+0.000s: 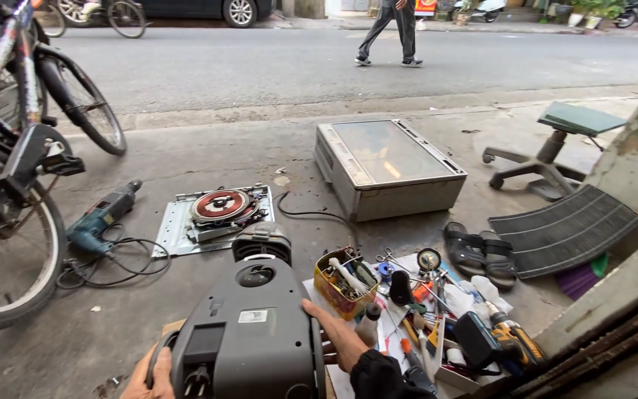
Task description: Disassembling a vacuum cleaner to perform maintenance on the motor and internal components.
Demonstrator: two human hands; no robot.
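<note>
Two hands, the left hand (153,377) and the right hand (337,336), grip one grey appliance casing (249,332). On the pavement lie one blue power drill (101,218), one induction coil plate (215,214), one metal cooktop housing (385,170), two black sandals (481,255), one tin of tools (342,281) and one swivel stool (555,148). One bicycle (9,185) stands at left.

small white rectangular label (252,316) on the grey appliance housing (249,332).

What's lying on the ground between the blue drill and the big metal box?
In the head view, between the blue drill and metal box lies a plate with a reddish coil.
</note>
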